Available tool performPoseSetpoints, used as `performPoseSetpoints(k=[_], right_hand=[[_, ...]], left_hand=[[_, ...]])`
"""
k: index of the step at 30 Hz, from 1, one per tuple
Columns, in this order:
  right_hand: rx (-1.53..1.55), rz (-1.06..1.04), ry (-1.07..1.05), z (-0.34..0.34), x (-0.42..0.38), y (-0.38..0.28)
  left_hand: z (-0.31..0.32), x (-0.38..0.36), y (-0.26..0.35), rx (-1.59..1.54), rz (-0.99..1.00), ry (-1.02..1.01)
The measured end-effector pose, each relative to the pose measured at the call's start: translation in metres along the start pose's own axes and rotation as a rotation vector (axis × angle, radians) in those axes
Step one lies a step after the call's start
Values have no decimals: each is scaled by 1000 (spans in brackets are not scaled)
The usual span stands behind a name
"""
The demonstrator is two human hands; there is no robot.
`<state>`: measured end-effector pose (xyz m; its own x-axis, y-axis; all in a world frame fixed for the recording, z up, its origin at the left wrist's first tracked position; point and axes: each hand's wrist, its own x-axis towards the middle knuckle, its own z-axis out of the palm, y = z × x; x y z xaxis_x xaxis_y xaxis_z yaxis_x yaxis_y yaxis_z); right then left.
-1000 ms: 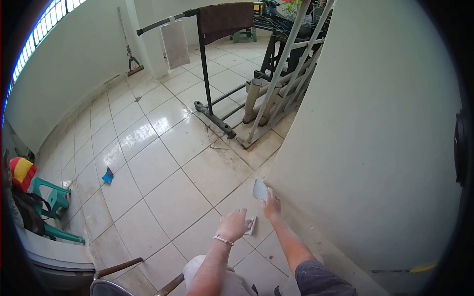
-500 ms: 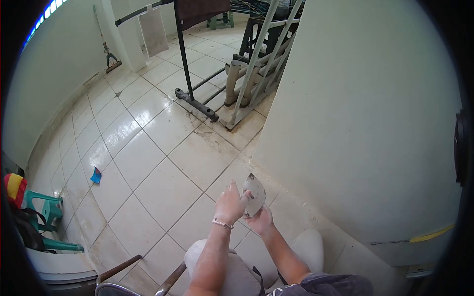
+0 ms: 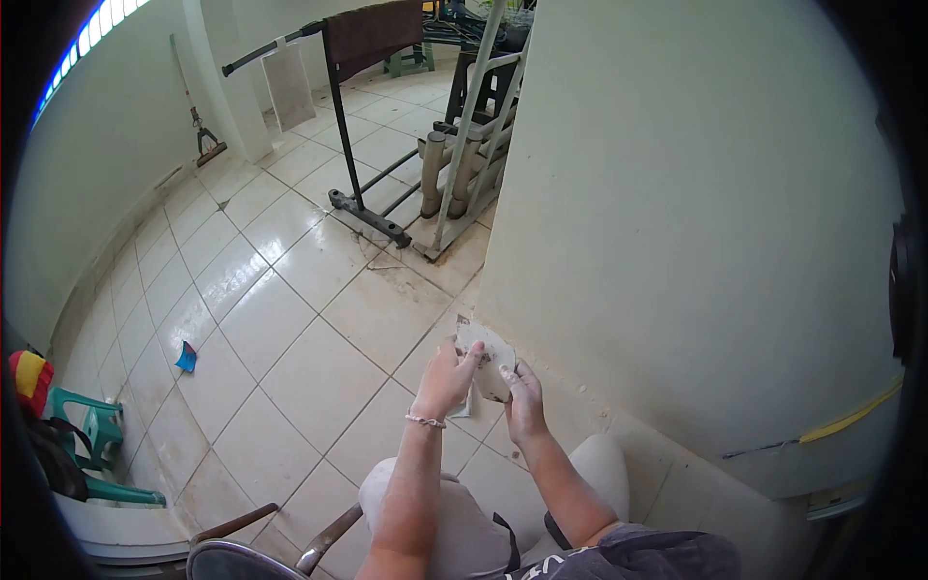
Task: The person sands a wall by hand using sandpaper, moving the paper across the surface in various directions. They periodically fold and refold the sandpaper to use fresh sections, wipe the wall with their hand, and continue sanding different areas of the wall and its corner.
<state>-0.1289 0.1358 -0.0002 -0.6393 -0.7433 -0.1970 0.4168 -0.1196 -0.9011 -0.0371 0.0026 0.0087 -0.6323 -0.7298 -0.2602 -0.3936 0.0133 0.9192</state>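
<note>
Above my lap a thin white piece (image 3: 498, 377), with dark smudges and a pointed upper end, is held between both hands. My right hand (image 3: 525, 406) is closed on its lower right edge, thumb on the near face. From the left, my left hand (image 3: 447, 379) pinches it, thumb across the face and the other fingers partly hidden behind. A bracelet (image 3: 425, 420) circles my left wrist. Just under the left hand, a small white corner (image 3: 464, 406) shows against the floor. Whitish dust marks the fingers.
A black metal stand (image 3: 350, 145) with a brown cloth and a grey metal frame (image 3: 464, 135) stand ahead. A white wall (image 3: 677, 213) rises on the right. A blue scrap (image 3: 187, 357) lies on the tiles, and green stools (image 3: 92, 416) stand at left. A chair armrest (image 3: 329, 536) is beside me.
The white piece has turned and tilted, its tip now pointing up and left. My right hand has moved up along its right side, and the left thumb lies across the face.
</note>
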Motion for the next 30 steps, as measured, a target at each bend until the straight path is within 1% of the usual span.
performPoseSetpoints(k=[1,2,3,5,6,8,9,10,12,13,14,15,16,17,18,19,20,23,24,27,28,30], right_hand=[[-97,-53,73,-3,1,-6],[-219,-119,196,-9,1,-13],[-180,-170,251,-8,5,-15],[-100,-267,357,0,10,-8],[-208,-246,171,16,4,-2],[169,-61,122,21,-5,1],[357,33,97,20,-10,2],[375,102,130,11,-12,4],[411,238,190,-20,-6,9],[403,178,212,-35,3,14],[396,119,236,-53,13,20],[390,59,260,-59,14,13],[420,35,342,-67,14,5],[426,46,390,-73,15,-1],[429,61,437,-74,14,-10],[432,77,481,-75,12,-15],[365,61,325,-64,10,-4],[225,-88,230,-15,-19,-10],[184,-39,102,-18,-28,-19],[566,248,163,-51,-13,-15],[598,262,162,-72,-5,-1],[651,226,207,-111,13,39]], left_hand=[[3,-6,13,-67,47,191],[8,-13,28,-137,94,384],[16,-18,40,-208,140,578],[70,-11,30,-211,393,341],[90,-3,17,-209,521,222],[73,-6,13,-182,275,-350],[73,-11,22,-267,221,-377],[74,-17,31,-352,166,-401],[90,-13,19,-567,37,-403],[94,-12,19,-647,-12,-383],[92,-12,29,-671,-28,-327],[90,-11,34,-691,-43,-272],[81,-3,28,-598,98,-194],[82,-2,28,-528,205,24],[79,-9,43,-455,309,243],[96,-6,41,-361,385,376],[112,-3,39,-257,445,518],[117,-13,24,-28,473,-448],[119,-18,25,26,437,-579],[131,-30,26,120,344,-656],[136,-34,26,136,329,-666],[140,-46,30,163,312,-695]])
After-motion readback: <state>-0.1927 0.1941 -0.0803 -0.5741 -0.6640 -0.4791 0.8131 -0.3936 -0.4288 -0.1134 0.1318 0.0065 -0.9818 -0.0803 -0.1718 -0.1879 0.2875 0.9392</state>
